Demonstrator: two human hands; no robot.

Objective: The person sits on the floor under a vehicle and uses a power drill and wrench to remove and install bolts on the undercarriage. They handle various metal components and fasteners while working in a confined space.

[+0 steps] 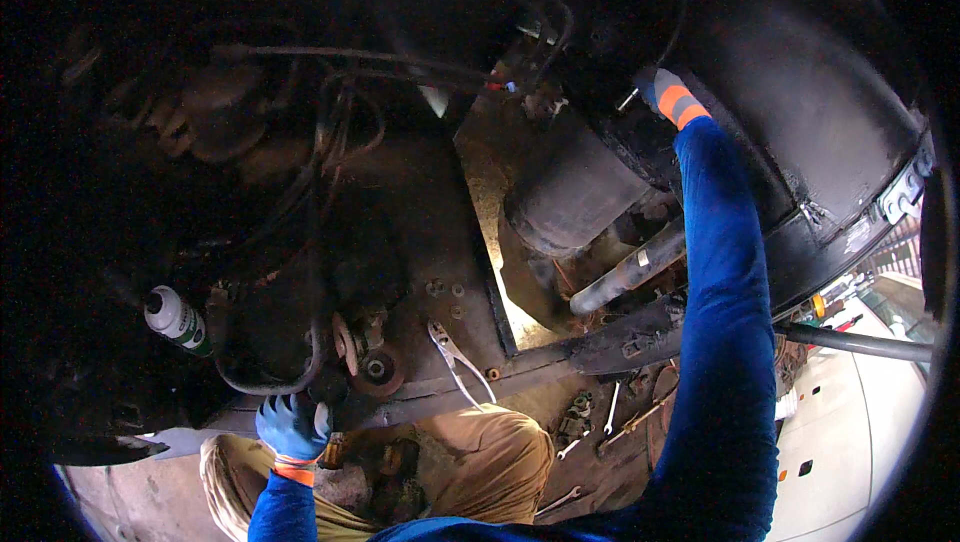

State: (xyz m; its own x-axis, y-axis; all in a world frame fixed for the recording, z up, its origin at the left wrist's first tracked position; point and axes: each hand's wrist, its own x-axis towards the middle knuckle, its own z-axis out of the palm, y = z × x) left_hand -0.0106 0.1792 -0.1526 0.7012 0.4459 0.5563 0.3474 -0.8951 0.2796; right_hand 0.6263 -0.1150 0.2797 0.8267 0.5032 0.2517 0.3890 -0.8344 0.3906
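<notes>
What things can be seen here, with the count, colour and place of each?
Slender metal rod: one, silver, upper right
Cylindrical can: one, white with green, far left
Slip-joint metal pliers: one, silver, lower centre
Round flat discs: at least two, brownish, left of the pliers
Small metal rings: about three, grey, above the pliers
Large metal cylinder: one, dark grey, right of centre
Round metal pipe: one, grey, below the cylinder
Long metal wrenches: at least three, silver, below the pipe
Thin tubes: several, dark, upper left; shadow prevents counting
Broad panel: one, white, lower right
Left gloved hand: one, blue and orange, lower left
Right gloved hand: one, dark and orange, holding the rod
Sleeves: two, blue, left and right
Trousers: one pair, tan, bottom centre
</notes>
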